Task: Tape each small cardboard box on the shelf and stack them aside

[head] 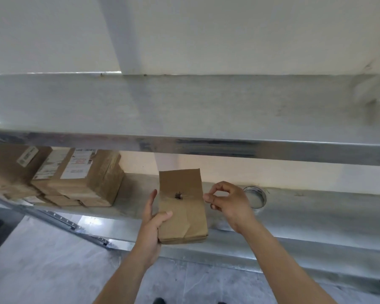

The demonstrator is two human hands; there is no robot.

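Two forearms are reaching toward a metal shelf [294, 218]. Left hand [155, 218] is gripping a small cardboard box [182, 213] at the shelf's front edge, long axis pointing away toward the wall. Right hand [226, 200] is pinching thumb to fingertip; whether on tape, I cannot tell. Tape roll [255, 197] is lying just beyond it. Overhanging the edge, the box could slip off

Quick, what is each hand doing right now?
Left hand: holds the small cardboard box by its left edge, thumb on top.
Right hand: fingers curled in a pinch beside the box; whether it holds anything cannot be told.
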